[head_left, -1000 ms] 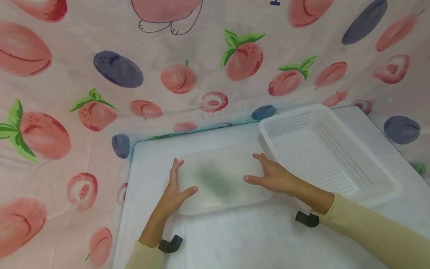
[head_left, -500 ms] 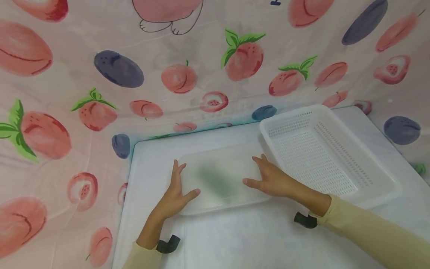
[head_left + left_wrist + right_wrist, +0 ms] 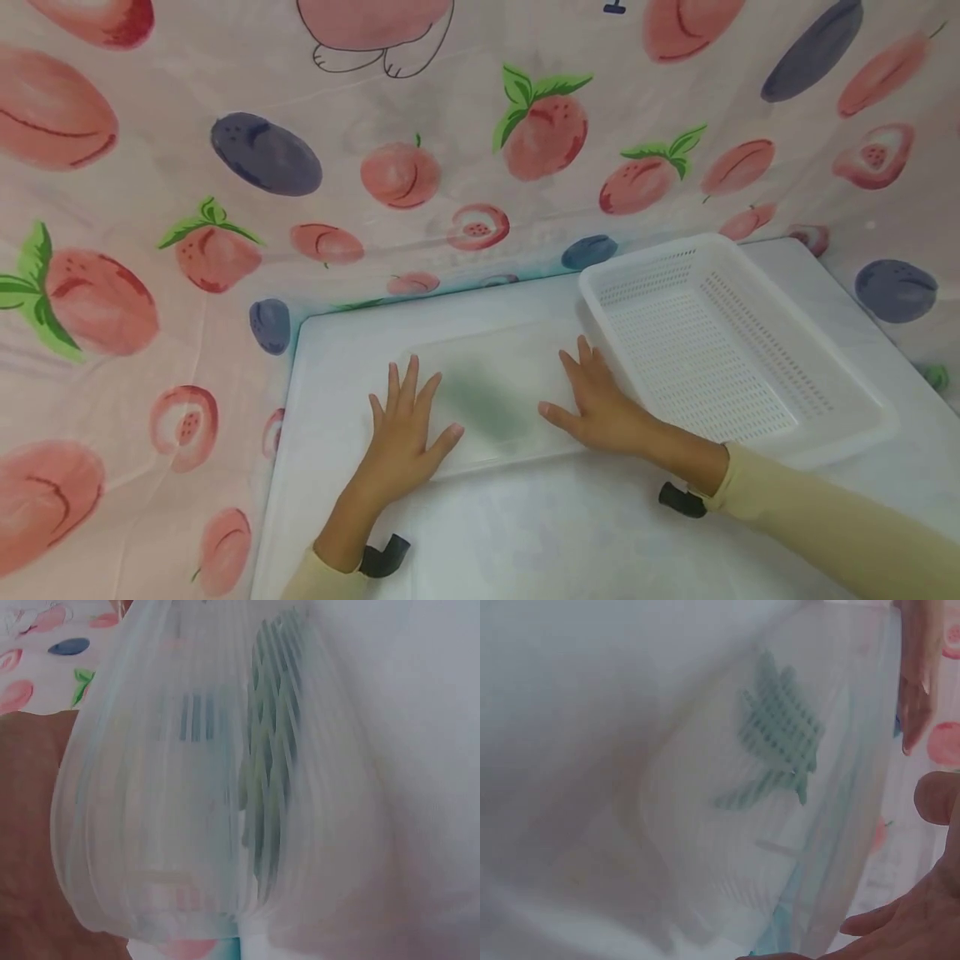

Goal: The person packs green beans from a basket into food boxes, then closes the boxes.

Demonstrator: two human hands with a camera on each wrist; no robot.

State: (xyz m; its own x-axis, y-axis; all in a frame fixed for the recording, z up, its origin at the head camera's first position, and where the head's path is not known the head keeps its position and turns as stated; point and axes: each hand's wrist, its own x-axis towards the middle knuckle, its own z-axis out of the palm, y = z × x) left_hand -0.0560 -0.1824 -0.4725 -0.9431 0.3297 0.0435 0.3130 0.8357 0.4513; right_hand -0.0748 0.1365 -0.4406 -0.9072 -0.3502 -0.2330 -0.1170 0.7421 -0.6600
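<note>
A low translucent white plastic box [image 3: 517, 358] lies on the white table, its top frosted. A blurred green thing [image 3: 483, 408] shows through it; the ribbed plastic distorts this green shape [image 3: 271, 750] in the left wrist view, so its kind cannot be told. My left hand [image 3: 403, 446] is spread over the box's left end, fingers straight and apart. Over the right end, my right hand [image 3: 600, 407] has its thumb stretched inward and its fingers extended. Neither hand curls round the box. Whether the palms press on it is hard to tell.
To the right of the box stands a white perforated plastic basket [image 3: 813, 333], close beside my right hand. A fruit-printed cloth [image 3: 420, 108] hangs behind and to the left of the white table [image 3: 540, 533].
My left hand has turned from the box's left side to lie flatter over its top, fingers fanned out. The right hand's fingers have spread slightly. Box and basket keep their places.
</note>
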